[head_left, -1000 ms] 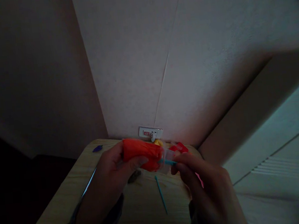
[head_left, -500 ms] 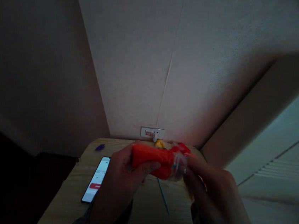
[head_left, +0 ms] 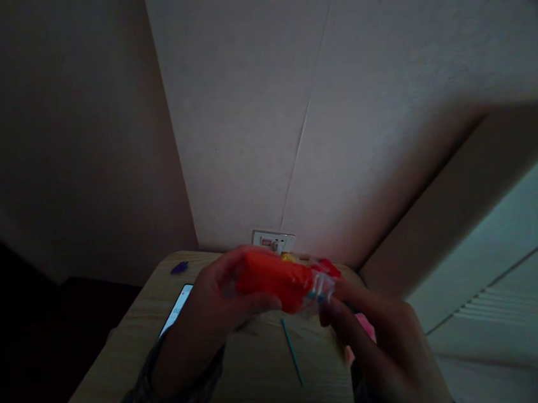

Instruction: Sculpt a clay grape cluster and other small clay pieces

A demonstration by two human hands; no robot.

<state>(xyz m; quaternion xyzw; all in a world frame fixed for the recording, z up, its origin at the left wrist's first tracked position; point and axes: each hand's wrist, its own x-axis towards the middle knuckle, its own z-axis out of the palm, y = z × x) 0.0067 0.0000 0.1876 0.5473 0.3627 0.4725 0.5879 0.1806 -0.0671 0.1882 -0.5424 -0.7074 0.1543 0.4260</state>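
Observation:
My left hand (head_left: pixel 208 313) is wrapped round a bright orange-red packet (head_left: pixel 270 278) held above a light wooden table (head_left: pixel 124 377). The packet's right end is clear plastic wrap (head_left: pixel 321 289), and my right hand (head_left: pixel 376 350) pinches that end with its fingertips. Something pink (head_left: pixel 365 327) shows beside my right hand's fingers; I cannot make out what it is. The room is dim.
A thin teal stick (head_left: pixel 290 352) lies on the table below the packet. A lit phone (head_left: pixel 177 308) rests on the table's left side, partly behind my left hand. A small purple piece (head_left: pixel 178 268) sits near the far left corner. A wall socket (head_left: pixel 273 239) is behind the table.
My hands and the packet have shifted slightly up and left. My right fingers have moved along the clear end. The phone, uncovered half a second ago, is partly hidden again.

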